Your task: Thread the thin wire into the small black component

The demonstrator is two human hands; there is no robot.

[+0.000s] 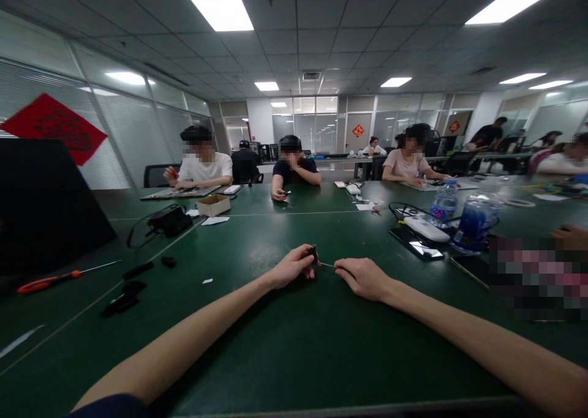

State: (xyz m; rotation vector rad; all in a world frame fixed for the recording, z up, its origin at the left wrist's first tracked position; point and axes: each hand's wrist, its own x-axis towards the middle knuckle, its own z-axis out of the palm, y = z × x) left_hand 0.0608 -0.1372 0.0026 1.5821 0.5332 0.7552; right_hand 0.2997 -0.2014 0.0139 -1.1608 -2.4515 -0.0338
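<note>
Above the green table [257, 332], my left hand [293, 267] pinches a small black part [313, 253] between thumb and fingers. My right hand [366, 278] is closed around a screwdriver [326, 265]; its handle is hidden in my fist and only the thin metal shaft shows. The shaft points left, with its tip at or very close to the black part. Whether the tip sits in a screw is too small to tell.
At left lie an orange-and-black screwdriver [50, 281], black pieces [124, 298] and an open cardboard box [214, 205]. Phones, a white power bank [426, 229], a water bottle [444, 201] and a blue jug [473, 225] stand right. People sit across the table and nearby at right.
</note>
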